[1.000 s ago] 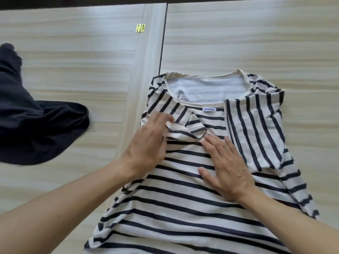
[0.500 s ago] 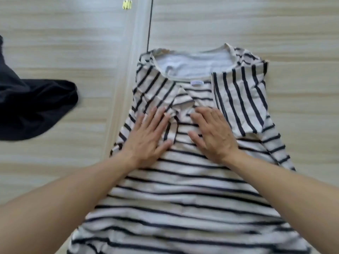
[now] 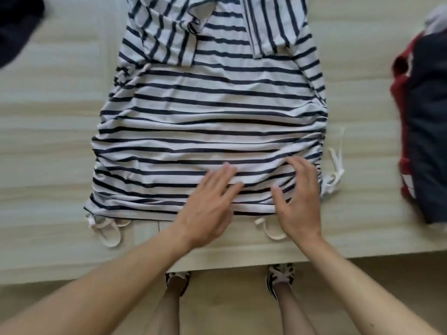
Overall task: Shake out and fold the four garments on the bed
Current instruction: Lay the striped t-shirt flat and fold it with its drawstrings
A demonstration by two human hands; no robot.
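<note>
- White and navy striped knit garment: lies flat on the pale wood-grain bed, neck end away from the person and hem toward them. Both sleeves are folded inward over the chest, the left sleeve and the right sleeve.
- Left hand: lies palm down across the hem near its middle. Its fingers are straight and close together, flat on the striped fabric and holding nothing. The hand is slightly blurred.
- Right hand: sits just beside the left hand, toward the garment's right hem corner. Its fingers are spread and lightly bent, with the tips on the gathered fabric. No fold is pinched between fingers and thumb.
- White drawstring cords: one loops out at the left hem corner, one under the right wrist, and one beside the right side seam.
- Dark navy garment: lies at the far left corner, well apart from the hands.
- Red and dark folded stack: lies at the right edge of the bed.
- Patterned shoes: stand on the floor below the bed edge.
</note>
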